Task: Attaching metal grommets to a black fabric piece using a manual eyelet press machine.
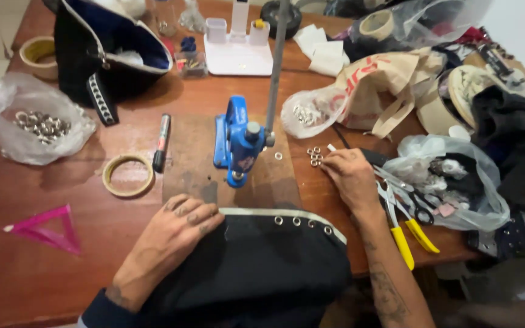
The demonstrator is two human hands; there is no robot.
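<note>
Eyelet press (240, 143) stands mid-counter (92, 255), behind the fabric panel (274, 261). Left hand (180, 228) flat on the panel's left edge; right hand (350, 176) right of press, touching loose eyelets (315, 155). Marker (162, 143) and tape roll (128, 175) left of press; pliers (405, 225) right.

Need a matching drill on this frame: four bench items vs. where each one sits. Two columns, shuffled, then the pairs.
1. blue press
2. pink triangle ruler
3. yellow-handled pliers
4. black marker

A. far left, near table edge
B. right of the right hand
C. centre, on a dark board
D. between tape roll and board

Pairs: 1-C, 2-A, 3-B, 4-D
</note>
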